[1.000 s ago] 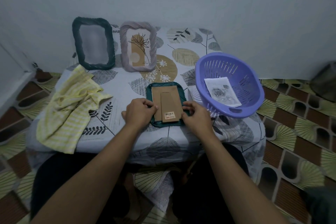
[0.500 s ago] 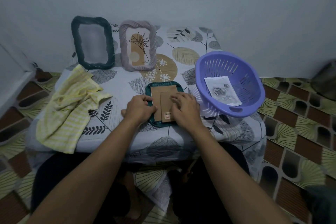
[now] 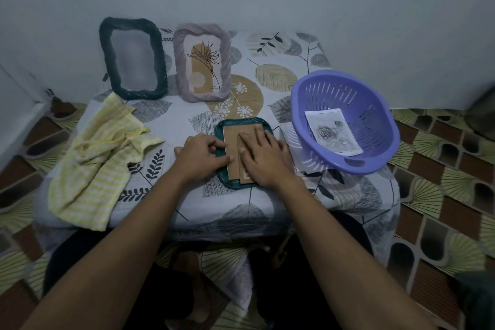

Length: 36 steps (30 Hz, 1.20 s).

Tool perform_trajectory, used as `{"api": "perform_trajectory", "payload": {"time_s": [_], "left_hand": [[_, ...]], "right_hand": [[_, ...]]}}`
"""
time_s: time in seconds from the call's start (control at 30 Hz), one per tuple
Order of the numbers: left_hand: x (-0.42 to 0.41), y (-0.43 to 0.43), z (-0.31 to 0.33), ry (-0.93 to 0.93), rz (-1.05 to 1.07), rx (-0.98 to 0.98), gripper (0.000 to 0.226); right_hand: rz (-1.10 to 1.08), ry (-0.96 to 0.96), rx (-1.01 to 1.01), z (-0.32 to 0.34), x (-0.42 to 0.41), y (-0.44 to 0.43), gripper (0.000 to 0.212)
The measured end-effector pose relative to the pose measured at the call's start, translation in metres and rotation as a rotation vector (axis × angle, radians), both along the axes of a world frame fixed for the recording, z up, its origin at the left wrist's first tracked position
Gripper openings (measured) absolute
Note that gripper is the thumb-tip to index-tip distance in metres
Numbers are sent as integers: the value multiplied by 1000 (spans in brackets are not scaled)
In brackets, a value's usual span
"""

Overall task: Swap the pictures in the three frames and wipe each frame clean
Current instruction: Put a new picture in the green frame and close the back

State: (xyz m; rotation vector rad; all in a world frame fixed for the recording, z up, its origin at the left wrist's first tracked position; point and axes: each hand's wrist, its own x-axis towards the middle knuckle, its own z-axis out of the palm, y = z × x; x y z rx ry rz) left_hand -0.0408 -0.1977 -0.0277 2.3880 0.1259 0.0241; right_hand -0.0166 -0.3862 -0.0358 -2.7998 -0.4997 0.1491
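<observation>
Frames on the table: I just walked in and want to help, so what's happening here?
A person is working on a teal frame lying face down. The right hand presses flat on its cardboard back; the left hand grips its left edge. A dark frame and a grey frame with a plant picture stand behind. A rose picture lies in the basket, a cloth at the left.

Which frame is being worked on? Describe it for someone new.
On the leaf-print table, look at the near edge, left of the purple basket. The teal frame lies there face down, brown backing up, left hand at its rim and right hand flat on it. The dark frame and grey frame stand at the back.
</observation>
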Motion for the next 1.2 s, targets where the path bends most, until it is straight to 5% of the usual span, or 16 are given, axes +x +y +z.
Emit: {"api": "perform_trajectory", "payload": {"time_s": [0.13, 0.3, 0.7, 1.2], "left_hand": [[19, 3, 0, -28, 105, -79, 8], [45, 4, -7, -68, 165, -38, 25], [63, -6, -15, -108, 302, 93, 22], [80, 5, -14, -22, 207, 21, 12]], "right_hand": [[-7, -15, -6, -2, 0, 2, 53], [-11, -13, 13, -2, 0, 1, 51], [-20, -11, 30, -3, 3, 3, 48], [-17, 8, 37, -1, 2, 3, 48]]}}
